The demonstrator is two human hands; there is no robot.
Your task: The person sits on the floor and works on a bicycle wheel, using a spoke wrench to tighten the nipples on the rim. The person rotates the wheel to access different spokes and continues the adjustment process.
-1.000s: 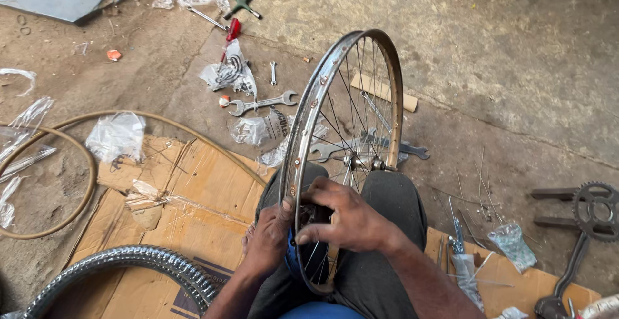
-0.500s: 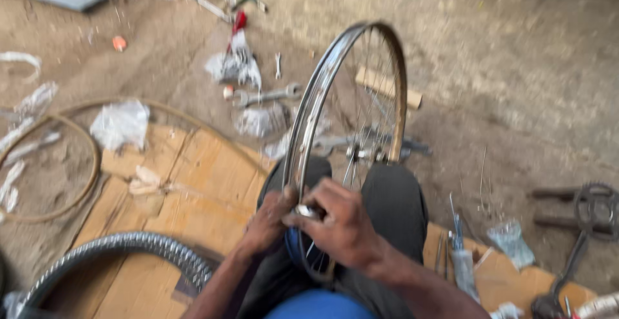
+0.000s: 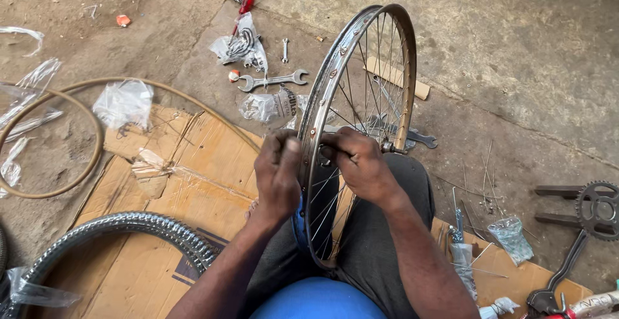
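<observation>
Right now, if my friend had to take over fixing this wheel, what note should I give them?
Left hand: pinching the outer side of the wheel rim.
Right hand: inside the rim, fingers on a spoke end.
Wheel: upright between the knees, spokes fitted to the hub.
Nearby: spanner on the ground, tyre on the cardboard.
Done: wheel laced.
Left: I can't tell which spokes are tightened.

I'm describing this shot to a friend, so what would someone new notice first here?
First, the shiny spoked bicycle wheel standing upright in the middle, on the person's lap. The left hand grips its rim from outside while the right hand reaches in among the spokes. Next, the grey tyre curving over flattened cardboard at lower left, and a spanner on the dirt floor behind.
</observation>
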